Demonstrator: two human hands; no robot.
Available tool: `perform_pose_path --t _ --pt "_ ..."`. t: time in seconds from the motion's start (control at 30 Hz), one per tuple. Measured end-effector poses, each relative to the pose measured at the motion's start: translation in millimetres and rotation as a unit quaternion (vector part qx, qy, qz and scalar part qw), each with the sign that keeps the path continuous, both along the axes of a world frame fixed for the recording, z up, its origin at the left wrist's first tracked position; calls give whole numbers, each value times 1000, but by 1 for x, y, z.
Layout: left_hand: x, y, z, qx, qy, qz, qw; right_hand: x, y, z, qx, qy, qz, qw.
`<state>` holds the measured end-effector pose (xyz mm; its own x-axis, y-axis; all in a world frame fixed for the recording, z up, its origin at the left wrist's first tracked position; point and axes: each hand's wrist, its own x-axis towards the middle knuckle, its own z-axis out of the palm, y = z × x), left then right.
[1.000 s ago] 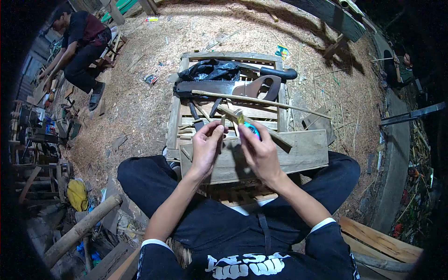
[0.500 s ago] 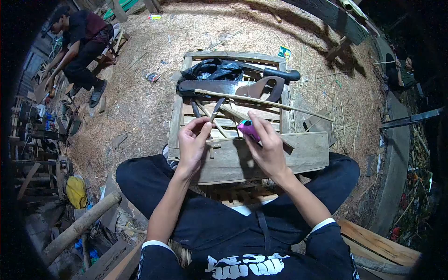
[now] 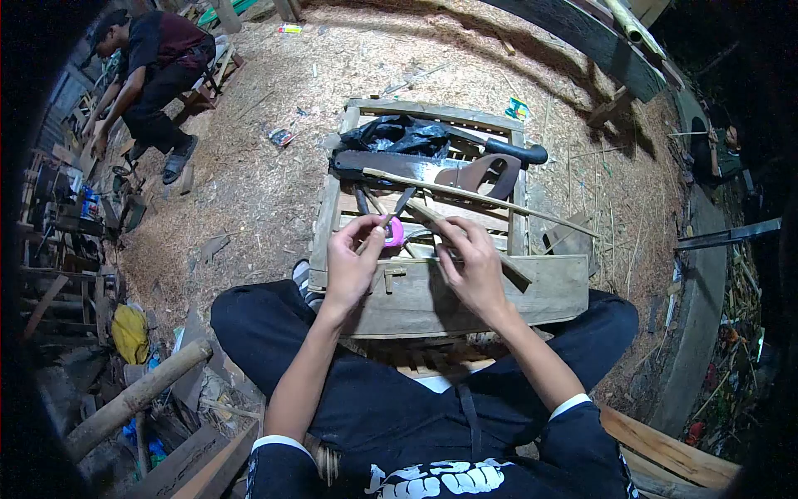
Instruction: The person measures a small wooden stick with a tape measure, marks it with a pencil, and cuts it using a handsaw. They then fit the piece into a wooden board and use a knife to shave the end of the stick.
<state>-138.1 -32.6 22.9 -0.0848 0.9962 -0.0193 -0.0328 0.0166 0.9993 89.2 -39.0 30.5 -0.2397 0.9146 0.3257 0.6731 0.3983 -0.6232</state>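
Note:
My left hand (image 3: 357, 259) is closed in a pinch on a slim dark knife (image 3: 404, 201), its blade pointing up and away from me. Right behind those fingertips is a pink tape measure (image 3: 394, 234), apparently resting on the slats. My right hand (image 3: 472, 259) has its fingers closed around a squared wooden strip (image 3: 515, 274), which slants across the slatted wooden stand (image 3: 326, 224). A small notched wood piece (image 3: 391, 278) lies on the wide plank (image 3: 540, 287) at the near side. The knife's handle is mostly hidden by my left fingers.
Across the stand lie a handsaw (image 3: 391, 165), a long thin stick (image 3: 482, 193), a black plastic bag (image 3: 399, 135) and a black-handled tool (image 3: 519, 152). Another person (image 3: 158, 75) bends over work at upper left. A round pole (image 3: 141, 399) juts in at lower left.
The pink tape measure has left my right hand and is now beside my left fingers. My right hand has taken hold of the wooden strip. The knife stays in my left hand.

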Motion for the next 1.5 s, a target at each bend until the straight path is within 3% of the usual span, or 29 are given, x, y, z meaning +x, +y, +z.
perform_pose_path --t 0.1,0.2,0.63,0.7,0.73,0.87,0.97,1.03,1.17,1.23,1.3,1.37,1.5 --pt "9 5 0 -15 26 -58 998 20 10 -7 52 -96 -49 993" --pt "18 10 -12 -22 58 -85 994 38 14 -12 -19 -197 -79 977" --pt "41 27 -12 22 146 -86 985 46 34 -8 -54 -141 -11 989" --pt "45 28 -2 -30 171 -94 980 46 51 -5 61 -130 -56 988" --pt "47 30 -7 30 198 -85 976 49 63 -2 53 -150 -60 985" --pt "55 36 -8 12 212 -92 973 56 101 -19 9 -141 -181 973" --pt "57 41 -11 -5 217 -94 972 57 111 -22 71 -179 -242 951" --pt "62 44 -3 -9 244 -110 963 62 115 -26 46 -218 -207 953" --pt "71 46 -9 41 253 -106 961 70 127 -23 86 -164 -233 955" --pt "74 46 -17 53 227 -98 968 74 129 -8 24 -171 -209 963" --pt "75 48 -22 51 225 -98 968 76 123 11 47 -149 -214 964" --pt "76 47 -21 44 230 -116 965 75 116 30 38 -21 -232 972" --pt "77 44 -17 53 211 -117 969 85 88 76 12 8 -233 972"
